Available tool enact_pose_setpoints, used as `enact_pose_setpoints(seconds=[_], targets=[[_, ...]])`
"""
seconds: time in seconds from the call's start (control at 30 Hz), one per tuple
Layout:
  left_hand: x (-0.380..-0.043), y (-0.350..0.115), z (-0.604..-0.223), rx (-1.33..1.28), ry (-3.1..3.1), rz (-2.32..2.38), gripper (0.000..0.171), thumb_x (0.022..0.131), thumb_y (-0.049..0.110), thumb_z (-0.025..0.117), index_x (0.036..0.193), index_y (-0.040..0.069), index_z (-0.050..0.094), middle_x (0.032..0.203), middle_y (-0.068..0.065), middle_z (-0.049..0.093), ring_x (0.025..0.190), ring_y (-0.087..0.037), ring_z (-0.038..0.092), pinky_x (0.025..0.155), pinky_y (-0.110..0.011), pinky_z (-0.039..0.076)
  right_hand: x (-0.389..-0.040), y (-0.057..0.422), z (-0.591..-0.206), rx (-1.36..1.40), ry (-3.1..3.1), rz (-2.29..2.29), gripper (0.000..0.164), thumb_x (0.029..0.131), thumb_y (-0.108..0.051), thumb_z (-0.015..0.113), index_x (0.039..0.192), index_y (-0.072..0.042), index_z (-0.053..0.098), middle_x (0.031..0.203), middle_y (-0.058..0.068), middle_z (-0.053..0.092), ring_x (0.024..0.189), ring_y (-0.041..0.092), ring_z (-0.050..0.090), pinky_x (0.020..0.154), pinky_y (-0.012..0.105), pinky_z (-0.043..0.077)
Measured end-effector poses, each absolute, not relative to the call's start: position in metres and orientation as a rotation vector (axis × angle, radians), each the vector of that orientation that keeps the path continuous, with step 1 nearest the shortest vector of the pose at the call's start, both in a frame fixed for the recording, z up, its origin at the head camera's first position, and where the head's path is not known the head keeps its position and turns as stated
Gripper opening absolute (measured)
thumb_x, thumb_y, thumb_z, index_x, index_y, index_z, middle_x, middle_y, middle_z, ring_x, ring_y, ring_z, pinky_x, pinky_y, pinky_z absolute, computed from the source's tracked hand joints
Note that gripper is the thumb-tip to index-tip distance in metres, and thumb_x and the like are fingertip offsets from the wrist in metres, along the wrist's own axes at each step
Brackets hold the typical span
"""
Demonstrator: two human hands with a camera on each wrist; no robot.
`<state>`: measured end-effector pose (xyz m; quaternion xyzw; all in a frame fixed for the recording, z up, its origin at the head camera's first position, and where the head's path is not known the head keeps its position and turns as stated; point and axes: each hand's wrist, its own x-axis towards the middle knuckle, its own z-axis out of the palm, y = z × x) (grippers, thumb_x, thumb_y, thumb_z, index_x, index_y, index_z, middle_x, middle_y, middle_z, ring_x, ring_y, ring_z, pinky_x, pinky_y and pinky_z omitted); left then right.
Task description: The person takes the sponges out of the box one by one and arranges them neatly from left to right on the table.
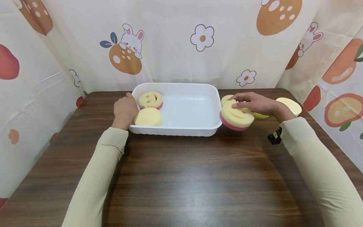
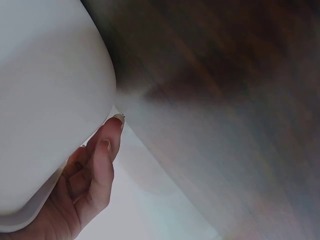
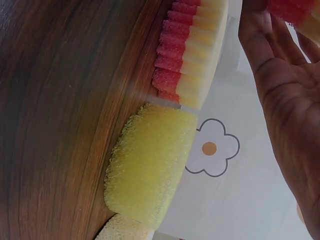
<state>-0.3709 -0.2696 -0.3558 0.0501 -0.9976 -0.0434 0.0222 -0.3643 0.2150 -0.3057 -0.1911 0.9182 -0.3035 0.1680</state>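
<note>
My right hand [image 1: 256,102] holds a round smiley-face sponge [image 1: 237,116], cream on top and pink below, raised by the right end of a white tray [image 1: 188,128]. In the right wrist view, part of its pink layer [image 3: 292,12] shows by the fingers. My left hand [image 1: 124,108] grips the tray's left rim, fingers curled against its outer side in the left wrist view. Inside the tray, at the left, lie a scalloped smiley sponge [image 1: 149,100] and a plain cream round sponge [image 1: 148,117].
Right of the tray stand a pink-and-cream ridged sponge [image 3: 187,55], a yellow sponge [image 3: 150,165] and a cream sponge [image 1: 290,105], partly hidden by my right hand and wrist in the head view. A printed curtain [image 1: 173,41] hangs behind the brown wooden table [image 1: 193,176].
</note>
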Motion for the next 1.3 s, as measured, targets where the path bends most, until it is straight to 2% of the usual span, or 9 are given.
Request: enact_pose_setpoints(seconds=[0.37,0.6,0.7,0.83,0.93,1.1,1.2,1.3], targets=[[-0.372,-0.268,-0.355,0.161,-3.096,-0.115,0.047,0.094,0.019,0.044,0.127,-0.014,0.039,0.103,-0.032,0.064,0.094,-0.045,0.067,0.079,-0.053,0.053,-0.368,0.225,-0.309,-0.501,2.64,-0.839,0.038,0.099,-0.042,0.057,0.13,-0.02,0.062,0.108,0.002,0.062,0.098,0.015,0.053,0.084,0.025,0.042],[-0.371,-0.266,-0.354,0.166,-3.111,-0.126,0.052,0.095,0.022,0.045,0.131,-0.014,0.036,0.105,-0.032,0.064,0.095,-0.045,0.066,0.079,-0.053,0.053,-0.368,0.231,-0.311,-0.488,2.645,-0.807,0.038,0.099,-0.04,0.058,0.131,-0.019,0.062,0.109,0.002,0.061,0.098,0.014,0.053,0.083,0.026,0.042],[-0.371,-0.267,-0.355,0.18,-3.117,-0.145,0.053,0.095,0.023,0.045,0.132,-0.014,0.035,0.106,-0.033,0.064,0.097,-0.046,0.066,0.079,-0.053,0.053,-0.366,0.23,-0.311,-0.502,2.648,-0.797,0.037,0.099,-0.039,0.059,0.129,-0.018,0.063,0.114,0.003,0.062,0.102,0.016,0.053,0.086,0.028,0.042],[-0.37,-0.266,-0.355,0.182,-3.108,-0.162,0.052,0.096,0.024,0.044,0.13,-0.014,0.036,0.106,-0.034,0.064,0.096,-0.047,0.066,0.078,-0.054,0.053,-0.365,0.229,-0.313,-0.563,2.676,-0.74,0.038,0.097,-0.042,0.062,0.128,-0.02,0.063,0.128,0.004,0.061,0.122,0.025,0.055,0.101,0.042,0.043],[-0.37,-0.265,-0.355,0.181,-3.105,-0.167,0.05,0.095,0.024,0.044,0.129,-0.013,0.037,0.106,-0.034,0.064,0.096,-0.047,0.066,0.077,-0.054,0.053,-0.363,0.228,-0.317,-0.582,2.685,-0.727,0.038,0.096,-0.042,0.063,0.127,-0.021,0.063,0.132,0.006,0.062,0.128,0.031,0.055,0.104,0.048,0.042],[-0.369,-0.264,-0.353,0.185,-3.107,-0.16,0.05,0.096,0.024,0.044,0.128,-0.013,0.037,0.105,-0.034,0.064,0.095,-0.047,0.066,0.076,-0.053,0.054,-0.363,0.23,-0.324,-0.582,2.682,-0.742,0.036,0.096,-0.039,0.064,0.127,-0.021,0.063,0.128,0.006,0.065,0.123,0.03,0.059,0.098,0.041,0.044],[-0.368,-0.265,-0.352,0.19,-3.111,-0.159,0.05,0.096,0.024,0.043,0.129,-0.013,0.036,0.106,-0.034,0.064,0.096,-0.047,0.066,0.077,-0.054,0.054,-0.363,0.23,-0.327,-0.591,2.679,-0.722,0.039,0.095,-0.04,0.065,0.129,-0.02,0.063,0.127,0.005,0.065,0.116,0.025,0.06,0.092,0.037,0.046],[-0.369,-0.266,-0.353,0.196,-3.112,-0.158,0.05,0.096,0.023,0.043,0.129,-0.013,0.036,0.107,-0.034,0.063,0.097,-0.047,0.066,0.079,-0.054,0.053,-0.362,0.229,-0.327,-0.589,2.668,-0.717,0.042,0.095,-0.041,0.064,0.131,-0.019,0.062,0.129,0.007,0.065,0.114,0.024,0.06,0.09,0.036,0.047]])
